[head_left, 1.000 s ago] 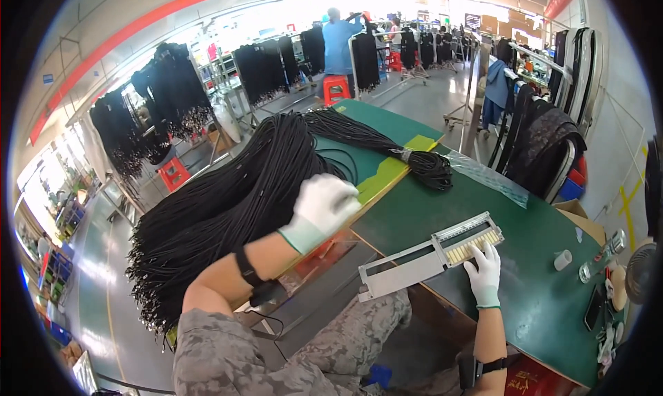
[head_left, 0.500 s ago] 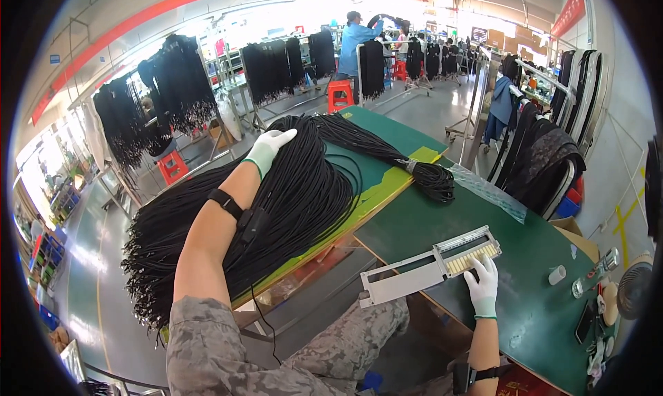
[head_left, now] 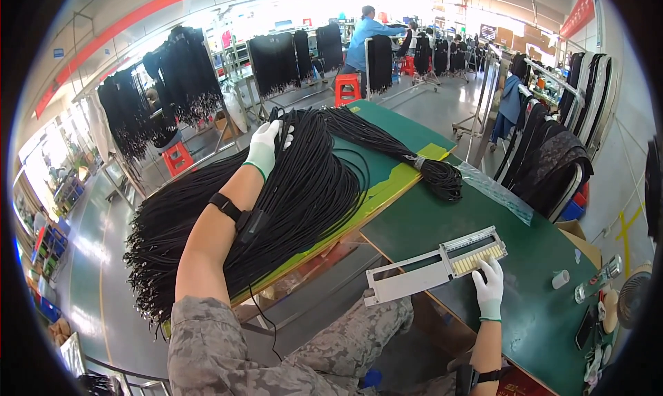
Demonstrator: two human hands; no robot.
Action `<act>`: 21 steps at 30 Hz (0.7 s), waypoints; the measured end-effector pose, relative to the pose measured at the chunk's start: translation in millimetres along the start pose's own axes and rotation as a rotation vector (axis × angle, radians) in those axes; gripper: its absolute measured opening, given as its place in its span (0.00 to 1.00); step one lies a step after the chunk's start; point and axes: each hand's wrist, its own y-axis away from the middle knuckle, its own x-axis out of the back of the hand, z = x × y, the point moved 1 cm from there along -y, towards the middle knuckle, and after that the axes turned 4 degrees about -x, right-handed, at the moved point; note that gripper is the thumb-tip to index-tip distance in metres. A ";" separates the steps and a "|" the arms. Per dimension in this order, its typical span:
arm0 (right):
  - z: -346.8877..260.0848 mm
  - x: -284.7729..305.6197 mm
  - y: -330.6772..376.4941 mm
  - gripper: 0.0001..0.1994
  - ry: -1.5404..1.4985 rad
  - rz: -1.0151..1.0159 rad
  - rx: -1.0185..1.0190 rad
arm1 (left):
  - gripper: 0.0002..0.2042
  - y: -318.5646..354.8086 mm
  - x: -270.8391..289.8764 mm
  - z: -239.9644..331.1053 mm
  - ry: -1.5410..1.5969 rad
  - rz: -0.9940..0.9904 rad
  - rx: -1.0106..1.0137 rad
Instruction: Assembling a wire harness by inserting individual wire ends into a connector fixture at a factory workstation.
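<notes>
At the far end of a large pile of black cables (head_left: 311, 168), my left hand (head_left: 263, 149), in a white glove, has its fingers curled round some of the cables. How many it holds cannot be seen. My right hand (head_left: 489, 292), also gloved, rests with fingers apart at the near edge of a long metal fixture (head_left: 414, 277). Its fingertips touch or almost touch a row of cream-coloured pieces (head_left: 476, 260) set in the fixture's right half. The fixture's left end juts past the table edge, above my knee.
A tied cable bundle (head_left: 440, 180) lies across the green table (head_left: 414, 223). A white roll (head_left: 560, 279), a glass bottle (head_left: 599, 278) and a phone stand at the right. Racks of black cables (head_left: 280, 63), red stools (head_left: 347, 90) and a person in blue (head_left: 362, 40) are farther off.
My left hand's fingers have closed round cables, where they lay stretched over the pile before. My right hand stays at the fixture. The person in blue now reaches rightward with lowered arms.
</notes>
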 end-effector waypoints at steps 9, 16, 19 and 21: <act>1.4 1.6 1.3 0.17 -0.033 0.001 -0.019 | 0.15 6.3 -5.9 0.9 0.036 0.042 0.007; 3.6 1.3 -0.1 0.17 -0.010 -0.020 -0.037 | 0.15 5.0 -5.6 -1.1 0.044 0.051 -0.011; 1.6 2.3 -0.4 0.17 -0.013 -0.028 -0.044 | 0.15 6.9 -4.6 -1.4 0.071 0.040 -0.019; -0.3 3.2 -0.2 0.17 -0.025 -0.029 -0.050 | 0.15 7.4 -4.7 -1.4 0.084 0.035 -0.023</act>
